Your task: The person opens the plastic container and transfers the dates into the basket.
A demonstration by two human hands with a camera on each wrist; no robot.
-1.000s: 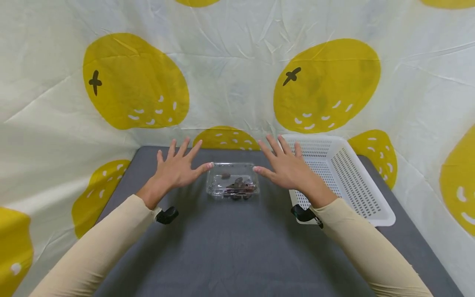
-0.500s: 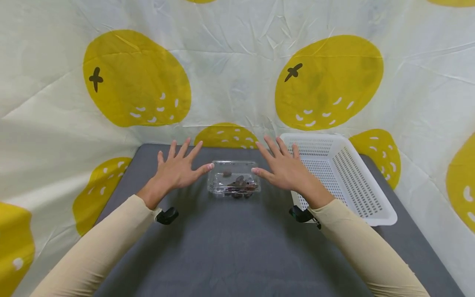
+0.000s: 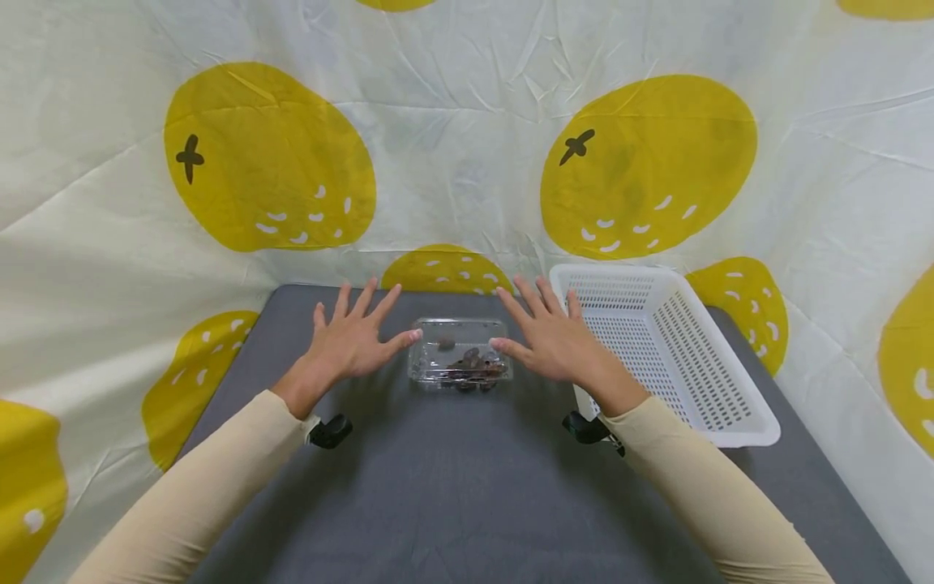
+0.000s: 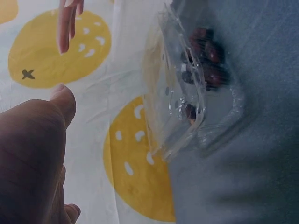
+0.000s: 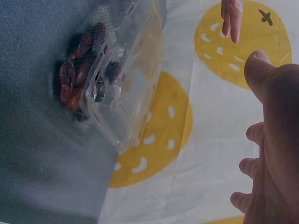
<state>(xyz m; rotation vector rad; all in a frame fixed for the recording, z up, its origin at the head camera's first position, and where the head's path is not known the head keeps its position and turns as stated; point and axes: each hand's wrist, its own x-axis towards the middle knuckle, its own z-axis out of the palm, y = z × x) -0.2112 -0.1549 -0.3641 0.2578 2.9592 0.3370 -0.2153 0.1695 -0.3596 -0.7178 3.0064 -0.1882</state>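
Observation:
Between the two hands, a clear plastic clamshell box [image 3: 460, 349] stands on the grey table. Several dark reddish-brown fruits that look like dates [image 5: 77, 77] lie inside it, most of them heaped at its right side, with one [image 3: 446, 344] apart at the left. My left hand [image 3: 350, 345] hovers left of the box with its fingers spread, holding nothing. To the right of the box my right hand [image 3: 550, 345] is held the same way, also with nothing in it. Both wrist views show the box's clear lid in place, and each hand apart from it.
A white perforated plastic basket [image 3: 700, 357] stands on the right of the grey table [image 3: 452, 487], partly behind the right hand and forearm. A pale cloth [image 3: 452, 162] printed with yellow fruit hangs behind the table and on both sides.
The right hand has drifted slightly left and down, and the left hand slightly down; both keep their fingers spread. The box and the basket have stayed in place.

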